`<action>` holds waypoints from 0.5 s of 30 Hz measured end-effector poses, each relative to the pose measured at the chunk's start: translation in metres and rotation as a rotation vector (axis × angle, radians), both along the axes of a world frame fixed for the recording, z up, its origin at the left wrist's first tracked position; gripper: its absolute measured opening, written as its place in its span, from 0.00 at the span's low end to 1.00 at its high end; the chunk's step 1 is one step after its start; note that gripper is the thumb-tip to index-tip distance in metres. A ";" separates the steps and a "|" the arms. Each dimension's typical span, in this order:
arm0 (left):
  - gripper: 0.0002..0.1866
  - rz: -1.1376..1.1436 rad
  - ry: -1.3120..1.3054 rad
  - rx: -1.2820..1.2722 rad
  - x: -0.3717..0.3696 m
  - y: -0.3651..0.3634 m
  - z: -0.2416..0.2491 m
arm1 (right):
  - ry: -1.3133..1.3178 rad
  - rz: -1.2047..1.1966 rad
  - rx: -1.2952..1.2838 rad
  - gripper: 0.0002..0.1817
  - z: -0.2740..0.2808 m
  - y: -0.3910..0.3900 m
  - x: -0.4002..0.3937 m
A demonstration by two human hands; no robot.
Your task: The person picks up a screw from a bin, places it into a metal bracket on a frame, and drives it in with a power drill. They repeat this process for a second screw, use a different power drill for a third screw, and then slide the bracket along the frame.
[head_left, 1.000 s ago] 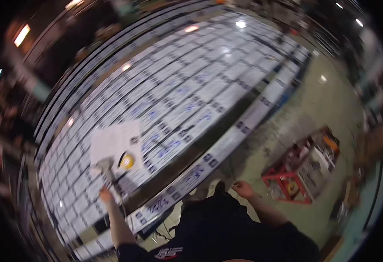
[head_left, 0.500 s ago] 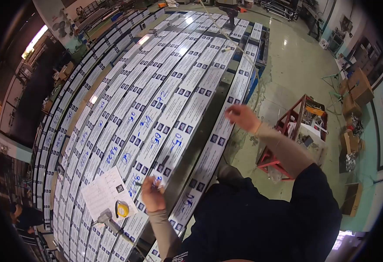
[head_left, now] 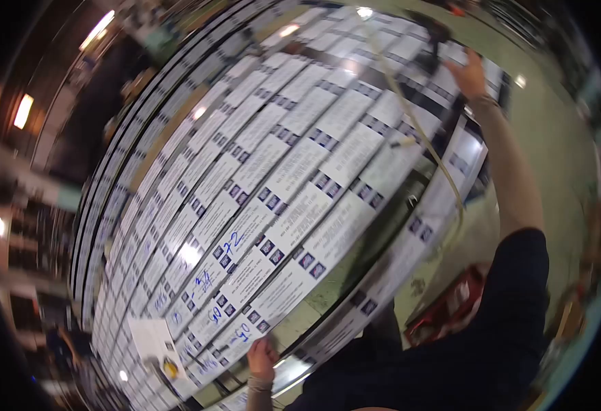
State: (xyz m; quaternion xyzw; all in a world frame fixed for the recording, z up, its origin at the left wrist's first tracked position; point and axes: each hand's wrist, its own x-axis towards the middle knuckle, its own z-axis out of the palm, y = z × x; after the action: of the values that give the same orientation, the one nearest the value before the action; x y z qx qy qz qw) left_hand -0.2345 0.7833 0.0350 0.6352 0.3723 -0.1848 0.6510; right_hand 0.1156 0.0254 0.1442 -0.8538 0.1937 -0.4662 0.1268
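Long profiles (head_left: 293,161) covered in printed white protective film lie side by side, several with blue handwriting. My right hand (head_left: 466,74) is stretched out over the far right end of them, fingers apart, close to a dark, blurred power tool (head_left: 436,38). My left hand (head_left: 263,357) is curled closed beside the near end of the marked profiles; whatever it may hold is hidden. Between that row and my body runs a separate profile (head_left: 389,270), with a gap along it. A paper sheet (head_left: 151,334) bears a yellow tape measure (head_left: 170,368) at lower left.
A pale hose (head_left: 420,127) hangs across the far right profiles. The red cart (head_left: 451,301) stands on the floor to my right. More profiles (head_left: 133,130) lie on the far left, and another person (head_left: 64,346) is at the lower left edge.
My right hand has moved forward from the near profile to the far end by the dark tool. My left hand stays low, now more curled. The view has turned and blurred.
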 end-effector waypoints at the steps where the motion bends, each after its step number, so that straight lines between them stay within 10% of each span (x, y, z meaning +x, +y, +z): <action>1: 0.07 0.044 -0.012 0.137 -0.014 0.007 -0.010 | -0.018 -0.029 -0.013 0.36 -0.020 -0.033 0.030; 4: 0.18 0.220 0.108 0.771 -0.100 0.040 -0.025 | 0.198 0.068 -0.017 0.38 -0.028 -0.097 0.104; 5: 0.20 -0.296 0.158 1.314 -0.167 0.074 -0.049 | 0.279 0.041 -0.062 0.39 -0.020 -0.102 0.121; 8: 0.22 0.242 0.620 0.983 -0.194 0.001 0.060 | 0.564 -0.187 -0.174 0.42 0.031 -0.064 0.126; 15: 0.19 0.234 0.799 0.852 -0.229 -0.073 0.058 | 0.569 -0.064 -0.207 0.42 -0.006 -0.084 0.136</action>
State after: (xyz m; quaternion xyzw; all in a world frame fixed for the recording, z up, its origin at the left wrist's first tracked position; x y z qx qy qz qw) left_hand -0.4634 0.7099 0.0926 0.6766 0.6972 -0.1708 0.1643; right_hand 0.2519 -0.0585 0.1379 -0.9520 0.1999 -0.2291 -0.0349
